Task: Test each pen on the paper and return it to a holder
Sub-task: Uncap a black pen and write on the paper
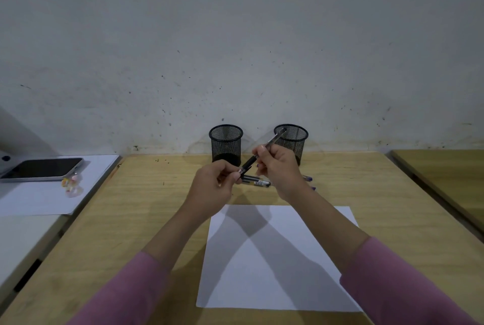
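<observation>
Both hands hold one black pen (251, 161) slanted in the air above the desk. My right hand (281, 170) grips its barrel, and the far end points up toward the right mesh holder (294, 141). My left hand (217, 184) pinches the pen's lower end, where the cap sits. The left mesh holder (225, 145) stands by the wall. Other pens (258, 182) lie on the desk behind my hands, partly hidden. A white sheet of paper (277, 259) lies in front of me, blank where it shows.
A phone (43, 168) and a small clear trinket (72, 185) rest on white sheets on the lower table at the left. Another wooden table edge (445, 167) lies at the right. The wall stands directly behind the holders.
</observation>
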`<state>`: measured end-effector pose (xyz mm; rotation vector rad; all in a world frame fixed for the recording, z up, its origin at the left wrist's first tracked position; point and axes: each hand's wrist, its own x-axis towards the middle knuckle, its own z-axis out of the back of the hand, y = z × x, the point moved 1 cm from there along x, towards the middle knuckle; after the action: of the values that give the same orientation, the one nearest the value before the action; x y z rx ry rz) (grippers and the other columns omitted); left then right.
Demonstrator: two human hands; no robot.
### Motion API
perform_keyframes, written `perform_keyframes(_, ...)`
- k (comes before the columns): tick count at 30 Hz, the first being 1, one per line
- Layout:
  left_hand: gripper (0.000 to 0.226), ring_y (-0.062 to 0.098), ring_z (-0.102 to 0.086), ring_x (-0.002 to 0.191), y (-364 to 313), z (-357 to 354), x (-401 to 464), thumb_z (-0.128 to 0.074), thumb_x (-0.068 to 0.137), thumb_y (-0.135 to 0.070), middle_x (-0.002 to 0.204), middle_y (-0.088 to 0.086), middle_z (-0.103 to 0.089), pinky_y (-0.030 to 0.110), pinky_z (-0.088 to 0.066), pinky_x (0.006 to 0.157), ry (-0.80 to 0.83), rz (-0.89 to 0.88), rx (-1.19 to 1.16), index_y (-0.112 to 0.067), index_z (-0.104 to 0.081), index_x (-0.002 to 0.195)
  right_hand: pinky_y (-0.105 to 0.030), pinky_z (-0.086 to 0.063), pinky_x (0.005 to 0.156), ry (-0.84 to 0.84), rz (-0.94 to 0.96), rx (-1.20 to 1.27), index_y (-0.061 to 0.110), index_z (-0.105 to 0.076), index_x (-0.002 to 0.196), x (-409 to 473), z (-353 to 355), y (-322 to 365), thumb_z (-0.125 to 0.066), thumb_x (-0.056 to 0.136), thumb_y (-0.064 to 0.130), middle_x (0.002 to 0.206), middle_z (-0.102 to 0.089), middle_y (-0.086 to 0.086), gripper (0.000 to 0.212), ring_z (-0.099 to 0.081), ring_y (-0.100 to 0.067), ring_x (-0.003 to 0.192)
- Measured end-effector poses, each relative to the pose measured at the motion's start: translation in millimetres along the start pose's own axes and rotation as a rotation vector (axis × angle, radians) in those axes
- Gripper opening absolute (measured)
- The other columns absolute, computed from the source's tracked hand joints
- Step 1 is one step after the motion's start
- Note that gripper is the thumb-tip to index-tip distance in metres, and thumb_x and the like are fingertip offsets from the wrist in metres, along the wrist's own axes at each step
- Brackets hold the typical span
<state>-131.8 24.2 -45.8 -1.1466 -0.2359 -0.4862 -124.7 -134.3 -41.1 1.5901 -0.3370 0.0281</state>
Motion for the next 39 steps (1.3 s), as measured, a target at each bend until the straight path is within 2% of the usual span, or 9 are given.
perform_keyframes(2,0.01,-0.006,-0.058,0.06,-5.1,2.4,1.1,-0.059,0.086,-0.002,0.069,-0.005,-0.067,0.005,-0.039,0.057,0.021,0.014,-0.005,-0.009,-0.066,0.081,-0.021,-0.045,0.049,-0.039,-0.062,0.068,0.013,-0.063,0.071,1.1,-4.2,-1.5,-0.05,0.097,0.009,0.054,-0.047,0.001,0.029,-0.046,-0.004,0.046)
perform_keyframes(7,0.016,-0.005,-0.059,0.065,25.1,31.5,-27.6,-0.059,0.086,-0.004,0.073,-0.005,-0.069,0.007,-0.04,0.06,0.075,0.159,0.133,-0.014,-0.066,0.075,-0.022,-0.035,0.044,-0.532,-0.179,0.513,0.011,-0.056,0.073,31.1,66.0,28.7,-0.045,0.098,0.011,0.054,-0.04,0.0,0.028,-0.038,-0.006,0.037)
perform_keyframes(14,0.012,0.007,-0.058,0.078,59.9,33.1,-13.1,-0.067,0.082,-0.016,0.092,0.0,-0.069,0.016,-0.041,0.068,-0.11,0.231,0.259,-0.015,-0.072,0.094,-0.024,-0.042,0.043,-0.341,-0.128,0.256,0.016,-0.055,0.066,-4.2,43.2,23.2,-0.062,0.09,0.012,0.054,-0.046,-0.001,0.026,-0.043,-0.01,0.046)
perform_keyframes(18,0.018,0.01,-0.055,0.079,69.8,17.2,-2.3,-0.067,0.083,-0.018,0.094,0.004,-0.067,0.014,-0.036,0.066,-0.054,0.193,0.361,-0.014,-0.073,0.099,-0.025,-0.042,0.044,-0.346,-0.161,0.251,0.014,-0.048,0.06,-16.7,28.6,4.8,-0.071,0.081,0.004,0.039,-0.042,0.006,0.032,-0.038,-0.008,0.035)
perform_keyframes(25,0.03,0.01,-0.053,0.09,79.0,17.8,-6.4,-0.062,0.087,-0.02,0.109,0.006,-0.062,0.017,-0.037,0.078,0.036,0.174,0.358,-0.011,-0.065,0.115,-0.027,-0.048,0.049,-0.161,-0.263,0.059,0.006,-0.067,0.08,-33.7,-3.2,-9.4,-0.059,0.09,0.013,0.058,-0.06,-0.007,0.015,-0.055,-0.014,0.047)
perform_keyframes(30,0.019,0.004,-0.058,0.084,73.5,34.8,-29.0,-0.068,0.081,-0.022,0.099,-0.002,-0.063,0.003,-0.04,0.069,0.004,0.13,0.224,-0.021,-0.07,0.1,-0.02,-0.045,0.039,-0.145,-0.235,-0.058,0.007,-0.062,0.068,-39.1,-28.5,-19.7,-0.075,0.08,0.019,0.05,-0.057,-0.003,0.022,-0.053,-0.01,0.039)
perform_keyframes(33,0.025,0.004,-0.057,0.089,73.0,41.1,-41.4,-0.075,0.072,-0.035,0.093,-0.012,-0.062,0.02,-0.046,0.08,0.161,0.105,0.253,-0.028,-0.072,0.096,-0.016,-0.037,0.033,-0.176,-0.259,-0.116,0.007,-0.056,0.069,-39.4,-46.2,-31.0,-0.077,0.078,0.021,0.049,-0.056,-0.008,0.027,-0.051,-0.01,0.032)
perform_keyframes(36,0.045,0.007,-0.049,0.091,75.0,44.3,-42.5,-0.06,0.062,-0.064,0.093,-0.019,-0.055,0.035,-0.042,0.084,0.246,0.045,0.407,-0.037,-0.071,0.096,-0.022,-0.045,0.036,-0.19,-0.262,-0.113,0.011,-0.05,0.065,-37.2,-58.0,-45.7,-0.075,0.08,0.017,0.051,-0.057,-0.012,0.03,-0.057,-0.015,0.036)
perform_keyframes(39,0.048,0.008,-0.045,0.091,77.2,44.2,-41.0,-0.05,0.064,-0.067,0.096,-0.015,-0.052,0.038,-0.041,0.084,0.262,0.009,0.447,-0.038,-0.07,0.097,-0.029,-0.054,0.042,-0.181,-0.224,-0.134,0.012,-0.047,0.063,-36.1,-57.6,-53.9,-0.072,0.081,0.008,0.054,-0.058,-0.01,0.031,-0.064,-0.019,0.044)
